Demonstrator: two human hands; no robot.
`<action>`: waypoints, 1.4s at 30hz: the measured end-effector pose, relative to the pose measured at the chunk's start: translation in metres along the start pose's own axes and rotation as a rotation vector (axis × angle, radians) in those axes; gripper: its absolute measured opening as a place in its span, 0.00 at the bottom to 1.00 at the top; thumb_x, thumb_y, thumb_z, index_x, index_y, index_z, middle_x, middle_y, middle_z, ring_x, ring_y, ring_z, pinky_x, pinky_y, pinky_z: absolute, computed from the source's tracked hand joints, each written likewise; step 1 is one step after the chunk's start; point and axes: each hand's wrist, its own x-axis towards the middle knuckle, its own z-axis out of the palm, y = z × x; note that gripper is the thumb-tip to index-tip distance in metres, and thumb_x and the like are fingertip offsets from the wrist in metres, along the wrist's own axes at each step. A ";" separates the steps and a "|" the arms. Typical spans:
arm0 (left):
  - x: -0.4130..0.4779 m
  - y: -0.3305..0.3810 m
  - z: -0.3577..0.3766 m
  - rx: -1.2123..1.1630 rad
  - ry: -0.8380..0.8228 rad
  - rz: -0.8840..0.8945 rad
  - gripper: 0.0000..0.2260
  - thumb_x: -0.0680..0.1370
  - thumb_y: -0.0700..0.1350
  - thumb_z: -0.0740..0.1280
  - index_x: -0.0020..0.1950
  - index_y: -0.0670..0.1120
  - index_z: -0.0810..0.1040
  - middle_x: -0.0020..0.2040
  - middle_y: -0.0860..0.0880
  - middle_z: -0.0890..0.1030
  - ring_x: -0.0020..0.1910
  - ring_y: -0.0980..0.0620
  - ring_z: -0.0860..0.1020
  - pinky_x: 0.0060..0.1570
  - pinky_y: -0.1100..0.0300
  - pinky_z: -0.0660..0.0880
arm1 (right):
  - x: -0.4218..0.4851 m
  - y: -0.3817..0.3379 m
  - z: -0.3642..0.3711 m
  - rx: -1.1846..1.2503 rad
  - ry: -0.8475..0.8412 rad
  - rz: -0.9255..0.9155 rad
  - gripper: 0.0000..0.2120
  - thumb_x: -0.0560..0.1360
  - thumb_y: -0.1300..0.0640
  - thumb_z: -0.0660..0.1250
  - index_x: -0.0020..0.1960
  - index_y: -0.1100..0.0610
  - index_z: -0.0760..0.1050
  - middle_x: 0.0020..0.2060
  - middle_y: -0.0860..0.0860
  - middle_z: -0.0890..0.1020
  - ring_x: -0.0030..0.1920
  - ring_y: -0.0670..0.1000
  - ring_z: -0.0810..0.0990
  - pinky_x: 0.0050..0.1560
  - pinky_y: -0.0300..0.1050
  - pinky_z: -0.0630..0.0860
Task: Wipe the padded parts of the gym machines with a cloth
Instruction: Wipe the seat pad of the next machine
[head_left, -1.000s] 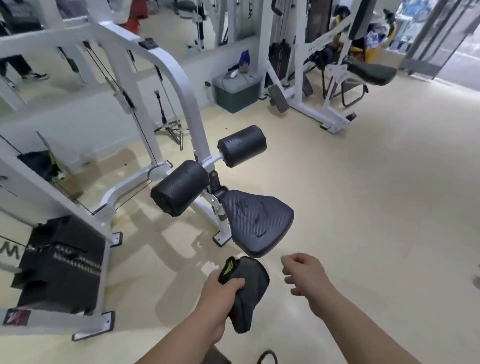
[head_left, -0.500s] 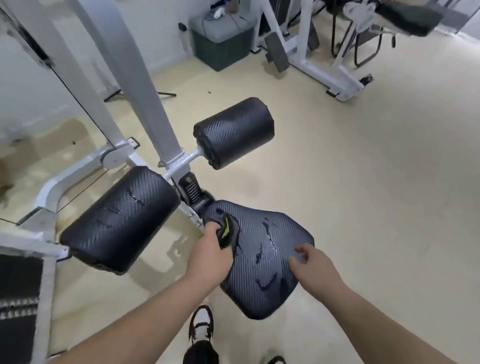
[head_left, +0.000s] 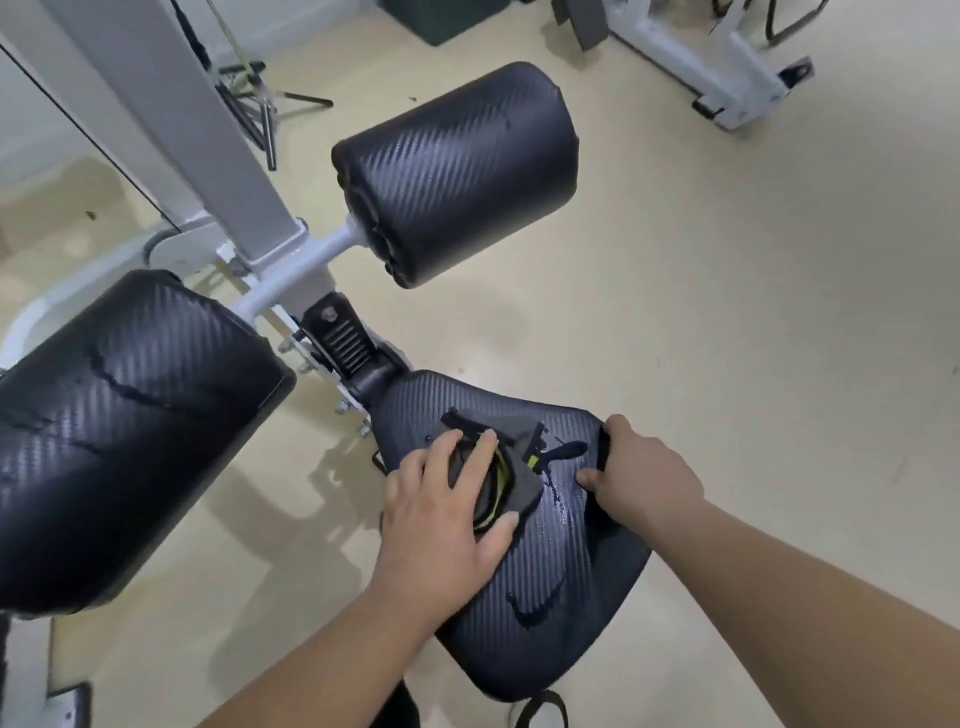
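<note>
The left hand (head_left: 441, 514) lay flat on the cloth (head_left: 522, 493), fingers spread and nearly straight, pressing it onto the seat pad (head_left: 561, 571) near its middle. The right hand (head_left: 639, 478), at the pad's 3 o'clock edge, curled its fingers over the rim, likely to steady it. Firm, overlapping strokes toward 6 o'clock would best catch the wet streaks (head_left: 535, 610). Beyond stood the near roller pad (head_left: 130, 431) at 10 o'clock and the far roller pad (head_left: 462, 171) at 12 o'clock.

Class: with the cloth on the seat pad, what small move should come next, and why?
Probably slide the cloth, pressed flat under the left hand, rightward over the seat pad: wet streaks lie just beside it, and the right hand grips the pad's edge.
</note>
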 end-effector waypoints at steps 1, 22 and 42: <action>-0.004 0.013 0.008 0.018 -0.004 -0.023 0.30 0.76 0.62 0.64 0.76 0.54 0.69 0.72 0.46 0.69 0.65 0.41 0.69 0.63 0.41 0.69 | 0.006 0.000 -0.002 0.009 -0.031 0.011 0.25 0.79 0.46 0.69 0.71 0.52 0.64 0.53 0.55 0.81 0.54 0.61 0.80 0.46 0.51 0.74; -0.002 -0.030 0.017 0.001 0.027 0.513 0.20 0.75 0.50 0.69 0.67 0.56 0.75 0.64 0.47 0.74 0.56 0.44 0.74 0.53 0.47 0.74 | 0.022 0.013 -0.005 -0.013 -0.070 -0.026 0.28 0.77 0.41 0.69 0.73 0.40 0.64 0.57 0.49 0.82 0.59 0.58 0.81 0.47 0.50 0.74; 0.088 0.008 0.018 -0.024 0.041 -0.242 0.31 0.77 0.55 0.65 0.77 0.46 0.63 0.59 0.43 0.74 0.56 0.41 0.72 0.53 0.45 0.72 | 0.025 0.016 -0.011 -0.019 -0.107 -0.016 0.32 0.76 0.36 0.68 0.75 0.32 0.58 0.61 0.45 0.83 0.62 0.55 0.81 0.47 0.47 0.70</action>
